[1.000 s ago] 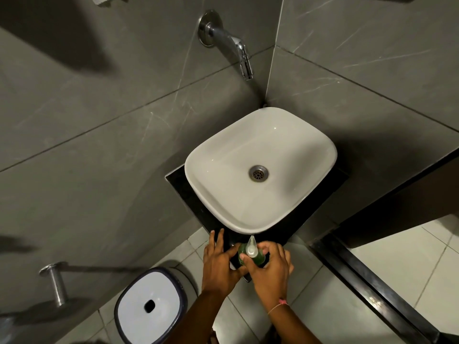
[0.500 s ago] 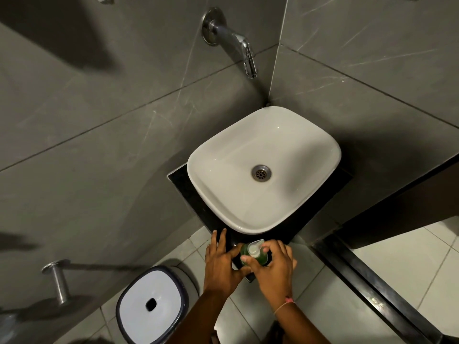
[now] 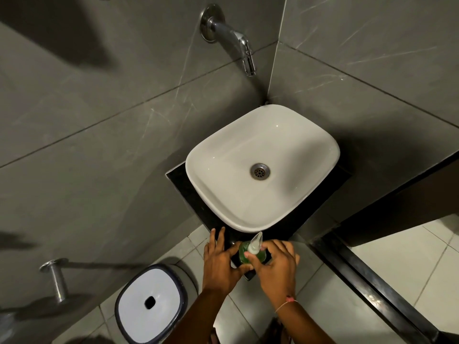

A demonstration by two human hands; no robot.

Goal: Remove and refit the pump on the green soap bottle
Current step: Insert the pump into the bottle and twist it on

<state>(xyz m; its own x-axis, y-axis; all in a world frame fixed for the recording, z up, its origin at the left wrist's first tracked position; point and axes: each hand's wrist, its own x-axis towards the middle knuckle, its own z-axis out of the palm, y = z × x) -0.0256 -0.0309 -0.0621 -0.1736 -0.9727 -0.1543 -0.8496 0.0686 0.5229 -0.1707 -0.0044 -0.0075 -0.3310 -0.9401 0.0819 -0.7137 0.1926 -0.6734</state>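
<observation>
1. The white-lidded bin (image 3: 150, 300) stood on the tiled floor, below and left of the basin (image 3: 295, 155).
2. The left hand (image 3: 219, 265) lay just in front of the basin's near rim, fingers spread and half-curled, its thumb and fingertips against the left side of the green soap bottle (image 3: 250, 254).
3. The right hand (image 3: 277, 265) closed round the bottle's right side, thumb touching the base of the white pump (image 3: 255, 243) — whether the pump was gripped could not be told.
4. The bottle stood upright on the black counter (image 3: 181, 182), at the corner in front of the basin, pump nozzle pointing toward the basin.
5. Beyond the basin, the chrome tap (image 3: 232, 37) projected from the grey wall — its spout above the basin's far edge.
</observation>
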